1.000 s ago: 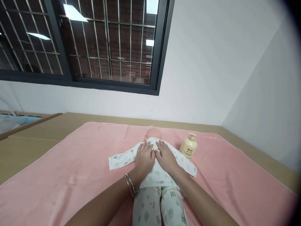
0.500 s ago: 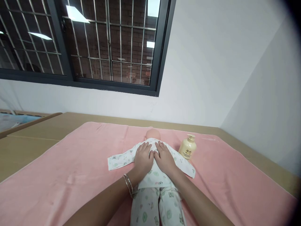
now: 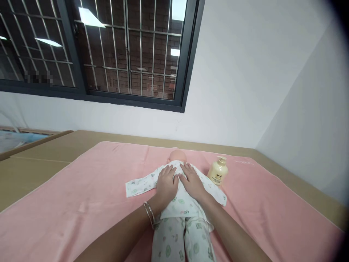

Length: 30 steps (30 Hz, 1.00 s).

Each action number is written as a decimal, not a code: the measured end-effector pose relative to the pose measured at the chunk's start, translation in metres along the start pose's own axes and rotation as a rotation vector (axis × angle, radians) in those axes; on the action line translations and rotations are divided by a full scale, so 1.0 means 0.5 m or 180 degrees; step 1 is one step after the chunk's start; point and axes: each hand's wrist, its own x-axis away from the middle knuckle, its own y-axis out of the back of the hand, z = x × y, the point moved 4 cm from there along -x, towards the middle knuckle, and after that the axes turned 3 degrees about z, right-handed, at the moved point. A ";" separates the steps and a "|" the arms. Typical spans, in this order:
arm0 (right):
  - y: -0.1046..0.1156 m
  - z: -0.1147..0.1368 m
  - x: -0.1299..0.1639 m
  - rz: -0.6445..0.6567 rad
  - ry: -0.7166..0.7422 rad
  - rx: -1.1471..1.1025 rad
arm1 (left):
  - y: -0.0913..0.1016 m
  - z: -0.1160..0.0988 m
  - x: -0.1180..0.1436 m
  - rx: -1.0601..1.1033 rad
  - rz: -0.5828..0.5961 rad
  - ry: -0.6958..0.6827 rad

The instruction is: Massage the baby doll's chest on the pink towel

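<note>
A baby doll point(image 3: 177, 155) in white pyjamas with green prints lies face down on a pink towel point(image 3: 81, 196), head away from me. My left hand point(image 3: 166, 183) lies flat on the left of its upper back, fingers spread, with bangles on the wrist. My right hand point(image 3: 192, 181) lies flat beside it on the right of the back. The two hands touch at the thumbs. Neither holds anything. One empty sleeve point(image 3: 139, 185) spreads out to the left.
A cream pump bottle point(image 3: 217, 171) stands upright on the towel just right of the doll's shoulder. The towel covers a tan surface point(image 3: 35, 160) that meets white walls behind and at the right. A barred window point(image 3: 109, 47) is above.
Both hands stay flat on the doll's back, shifting only slightly. The view moved a little.
</note>
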 end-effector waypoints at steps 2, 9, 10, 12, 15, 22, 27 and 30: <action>0.000 0.002 0.002 -0.0030 -0.0023 0.0079 | -0.001 0.000 -0.002 0.0036 0.0079 0.0050; 0.000 0.038 0.022 -0.0153 -0.0323 0.0569 | 0.000 0.002 -0.006 0.0184 0.0191 0.0114; 0.000 0.039 0.023 -0.0154 -0.0362 0.0611 | 0.000 0.002 -0.006 0.0191 0.0185 0.0107; 0.001 0.035 0.021 -0.0116 -0.0375 0.0570 | 0.000 0.003 -0.006 0.0196 0.0162 0.0097; 0.003 0.020 0.012 -0.0010 -0.0289 0.0292 | -0.001 0.005 -0.004 0.0225 0.0109 0.0102; 0.008 0.028 0.015 0.0040 -0.0419 0.0217 | -0.005 0.014 -0.006 0.0478 0.0162 0.0298; 0.018 0.080 0.046 0.0445 -0.0376 0.0365 | -0.008 0.023 -0.015 0.0362 0.0364 0.0386; 0.028 0.091 0.052 0.0522 -0.0340 0.0346 | -0.003 0.017 -0.017 0.0194 0.0372 0.0215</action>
